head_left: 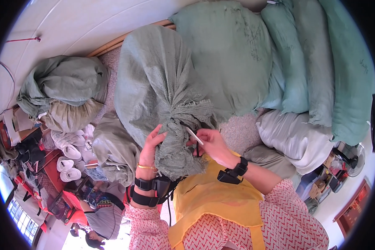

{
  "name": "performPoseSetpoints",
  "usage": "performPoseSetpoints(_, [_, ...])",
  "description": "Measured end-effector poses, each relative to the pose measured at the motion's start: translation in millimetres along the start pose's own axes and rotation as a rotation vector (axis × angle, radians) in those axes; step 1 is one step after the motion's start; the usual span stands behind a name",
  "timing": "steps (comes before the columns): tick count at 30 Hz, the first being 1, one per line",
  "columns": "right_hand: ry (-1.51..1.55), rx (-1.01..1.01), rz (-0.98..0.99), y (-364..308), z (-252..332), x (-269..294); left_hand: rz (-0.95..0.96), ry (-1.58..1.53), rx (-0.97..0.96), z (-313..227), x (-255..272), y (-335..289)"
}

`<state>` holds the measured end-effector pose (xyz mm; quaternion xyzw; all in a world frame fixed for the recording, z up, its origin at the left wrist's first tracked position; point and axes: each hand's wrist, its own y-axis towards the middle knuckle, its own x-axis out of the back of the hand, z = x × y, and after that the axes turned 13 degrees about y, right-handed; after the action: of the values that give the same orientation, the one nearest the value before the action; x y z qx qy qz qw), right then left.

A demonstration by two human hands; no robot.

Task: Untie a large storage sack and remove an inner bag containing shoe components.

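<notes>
A grey-green woven sack (148, 79) stands in front of me, its mouth gathered into a frayed, bunched neck (177, 146). My left hand (151, 143) is closed on the left side of this neck, the fingers partly hidden behind the cloth. At the neck's right side, my right hand (210, 143) pinches a small white tag or strip (194, 136). A dark cord (186, 124) runs around the gathered cloth and hangs down by my right fingers. Whether those fingers also grip the cord, I cannot tell.
Large green sacks (225, 54) lean behind and to the right; a white sack (294, 137) lies below them. More sacks (66, 79) sit at left, near rolled white pieces (68, 168). Another person (106, 218) is at lower left. A fan (356, 160) stands far right.
</notes>
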<state>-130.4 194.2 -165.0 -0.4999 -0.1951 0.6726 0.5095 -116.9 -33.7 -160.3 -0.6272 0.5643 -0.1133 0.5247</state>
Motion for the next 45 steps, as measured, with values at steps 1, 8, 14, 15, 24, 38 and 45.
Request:
performPoseSetpoints(1, [0.002,-0.002,0.0,4,-3,-1,-0.015,0.017,0.024,2,0,-1])
performPoseSetpoints(8, [0.323,0.153,-0.068,47,-84,8,-0.098,0.307,-0.051,0,-34,-13])
performPoseSetpoints(14, [-0.257,-0.084,0.032,10,-6,11,-0.288,1.136,-0.661,-8,-41,-21])
performPoseSetpoints(15, [-0.257,-0.056,-0.049,2,0,17,-0.291,1.133,-0.665,-9,-43,-21])
performPoseSetpoints(24, [-0.74,0.947,-0.112,2,60,-27,-0.266,1.316,-0.811,-9,-51,-21])
performPoseSetpoints(38, [-0.075,0.414,0.005,7,42,-13,-0.229,0.692,-0.334,4,-22,-15])
performPoseSetpoints(45, [-0.031,0.461,-0.091,-4,0,2,-0.084,0.385,-0.153,-11,-12,-17])
